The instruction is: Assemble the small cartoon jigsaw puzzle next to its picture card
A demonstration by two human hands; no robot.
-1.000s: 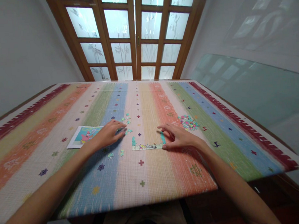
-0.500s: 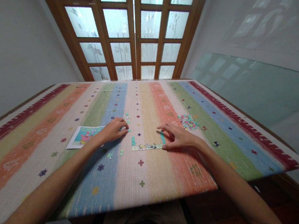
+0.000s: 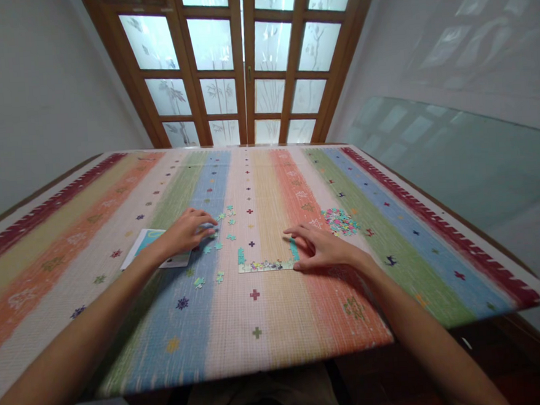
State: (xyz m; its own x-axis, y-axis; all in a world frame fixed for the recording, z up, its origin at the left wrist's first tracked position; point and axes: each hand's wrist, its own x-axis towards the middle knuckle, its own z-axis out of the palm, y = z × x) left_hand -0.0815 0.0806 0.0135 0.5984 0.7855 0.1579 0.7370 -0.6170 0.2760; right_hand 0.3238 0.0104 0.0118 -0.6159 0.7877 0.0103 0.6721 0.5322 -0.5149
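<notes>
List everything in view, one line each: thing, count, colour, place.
striped mat: one, multicoloured, covering the table
assembled puzzle strip: one, pale with teal ends, mat centre
loose puzzle pieces: several, teal, scattered by the left hand
piece pile: one, teal and pink, beyond the right hand
picture card: one, teal and white, partly under the left hand
glazed doors: one pair, brown frames, behind the table
left hand: fingers spread on the loose pieces
right hand: resting at the strip's right end

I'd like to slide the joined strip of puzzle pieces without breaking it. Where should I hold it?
Hold the joined strip at both short ends, coming from left and right: it lies flat, long and thin. The right hand already touches its right end.
</notes>
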